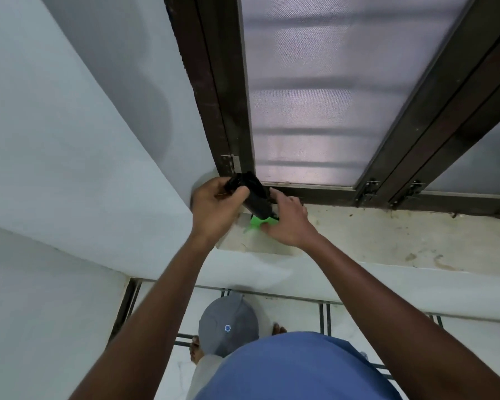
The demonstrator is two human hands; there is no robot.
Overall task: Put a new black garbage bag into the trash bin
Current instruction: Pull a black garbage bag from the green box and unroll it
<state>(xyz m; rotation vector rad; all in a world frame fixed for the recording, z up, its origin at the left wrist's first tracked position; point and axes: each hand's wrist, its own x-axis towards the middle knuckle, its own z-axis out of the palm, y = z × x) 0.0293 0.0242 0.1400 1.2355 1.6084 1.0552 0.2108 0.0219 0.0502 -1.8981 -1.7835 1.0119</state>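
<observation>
A glossy black plastic garbage-bag roll (253, 196), tightly wound into a stubby cylinder, is held above the left corner of a pale, stained stone window sill (387, 241), just left of the picture's centre. Its loose, crinkled end sticks up at about eleven o'clock, and the roll slants down toward five o'clock. The left hand (214, 206) grips that upper end, thumb and curled fingers pinched round the creased film. The right hand (289, 223) lies at the roll's four o'clock side, fingers bent about the lower end and about a bright green plastic wrapper (258, 222), thin and crumpled, that shows under the roll; whether this hand clamps the roll or only the wrapper cannot be told.

At twelve o'clock from the roll stands a dark brown framed window (231, 96) with a fine, frosted-looking mesh pane (344, 82), small metal latches on its lower rail. A smooth, matt white wall (69, 140) fills the nine o'clock side. Down at six o'clock a round grey plastic trash bin (228, 324) with a domed lid stands on white glossy floor tiles (295, 316) with dark stripes, bare toes showing beside it, partly covered by the person's blue shirt (295, 368).
</observation>
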